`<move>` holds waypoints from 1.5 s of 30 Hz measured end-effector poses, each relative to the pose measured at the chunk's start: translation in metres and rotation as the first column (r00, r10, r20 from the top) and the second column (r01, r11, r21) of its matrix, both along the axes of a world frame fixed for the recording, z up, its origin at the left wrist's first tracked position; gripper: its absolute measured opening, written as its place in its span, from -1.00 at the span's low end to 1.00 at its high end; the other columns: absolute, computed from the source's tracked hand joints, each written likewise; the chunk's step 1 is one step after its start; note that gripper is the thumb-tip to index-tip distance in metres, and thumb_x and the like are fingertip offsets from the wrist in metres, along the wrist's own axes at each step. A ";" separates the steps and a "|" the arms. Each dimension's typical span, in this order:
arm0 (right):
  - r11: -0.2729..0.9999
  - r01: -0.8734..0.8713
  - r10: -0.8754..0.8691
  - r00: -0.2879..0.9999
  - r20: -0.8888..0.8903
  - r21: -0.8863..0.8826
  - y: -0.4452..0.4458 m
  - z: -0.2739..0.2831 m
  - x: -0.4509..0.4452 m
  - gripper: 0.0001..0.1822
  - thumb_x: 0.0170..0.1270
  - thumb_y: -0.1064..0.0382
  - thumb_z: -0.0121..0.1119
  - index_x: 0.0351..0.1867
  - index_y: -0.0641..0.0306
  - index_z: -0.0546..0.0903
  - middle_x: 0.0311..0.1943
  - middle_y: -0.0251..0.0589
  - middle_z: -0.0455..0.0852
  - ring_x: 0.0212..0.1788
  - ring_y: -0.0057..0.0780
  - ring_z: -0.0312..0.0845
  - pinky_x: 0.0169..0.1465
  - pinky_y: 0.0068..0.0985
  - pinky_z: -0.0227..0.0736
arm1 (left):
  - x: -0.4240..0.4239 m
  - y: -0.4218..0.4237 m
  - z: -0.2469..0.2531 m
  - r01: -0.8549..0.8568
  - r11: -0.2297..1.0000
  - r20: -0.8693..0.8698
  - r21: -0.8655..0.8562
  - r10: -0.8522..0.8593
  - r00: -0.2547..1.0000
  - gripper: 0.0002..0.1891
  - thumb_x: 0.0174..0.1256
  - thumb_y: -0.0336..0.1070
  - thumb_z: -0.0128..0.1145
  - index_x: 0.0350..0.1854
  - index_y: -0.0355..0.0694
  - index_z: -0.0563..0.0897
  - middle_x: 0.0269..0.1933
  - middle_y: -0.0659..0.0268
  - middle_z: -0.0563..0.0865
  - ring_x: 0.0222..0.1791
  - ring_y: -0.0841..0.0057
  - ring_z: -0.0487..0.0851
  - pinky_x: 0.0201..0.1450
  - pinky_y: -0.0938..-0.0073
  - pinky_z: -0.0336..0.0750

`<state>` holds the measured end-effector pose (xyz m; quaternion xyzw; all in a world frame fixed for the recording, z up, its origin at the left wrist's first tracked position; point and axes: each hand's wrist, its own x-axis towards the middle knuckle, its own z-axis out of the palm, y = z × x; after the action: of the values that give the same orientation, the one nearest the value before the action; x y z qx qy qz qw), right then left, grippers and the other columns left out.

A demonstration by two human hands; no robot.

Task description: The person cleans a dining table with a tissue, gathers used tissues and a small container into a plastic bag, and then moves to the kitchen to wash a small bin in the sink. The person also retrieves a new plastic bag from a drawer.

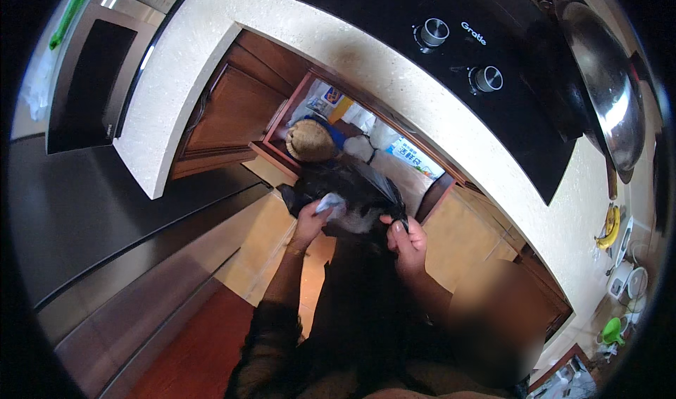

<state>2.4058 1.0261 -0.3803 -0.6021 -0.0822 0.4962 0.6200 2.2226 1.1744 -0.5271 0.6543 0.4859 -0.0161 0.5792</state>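
A black plastic bag (348, 180) hangs between my hands, in front of an open wooden drawer (441, 195). My right hand (406, 240) pinches the bag's gathered edge between thumb and fingers. Crumpled whitish material (331, 203), perhaps a tissue or thin plastic, is in the fingers of my left hand (311, 222), beside the bag. Inside the drawer lie a round tan woven-looking item (309, 140), clear plastic bags (383, 135), a yellow packet (339, 109) and a blue-and-white printed package (412, 156). The black bag covers part of the drawer's contents.
Above the drawer runs a pale stone countertop (338, 50) with a black cooktop (459, 66) and its two knobs. A metal wok (602, 82) and bananas (610, 227) are at the right. Dark appliance fronts (121, 209) stand at the left, near a red mat (195, 346).
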 end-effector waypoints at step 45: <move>0.645 -0.764 0.599 0.523 0.606 0.022 0.107 0.103 -0.150 -0.62 0.33 0.10 0.07 0.04 0.31 0.51 -0.04 -0.20 0.62 0.01 -0.32 0.54 0.06 -0.37 0.39 | -0.144 -0.021 0.289 -0.870 0.474 0.836 -0.133 0.525 0.158 -0.67 0.41 -0.29 -0.04 0.14 -0.32 0.46 -0.01 0.33 0.59 -0.05 0.59 0.54 0.01 0.54 0.42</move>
<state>2.2559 1.1334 -0.2769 -0.5383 -0.5576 0.4887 0.4006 2.0788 1.1535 -0.2383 0.3708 0.4142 0.6473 0.5214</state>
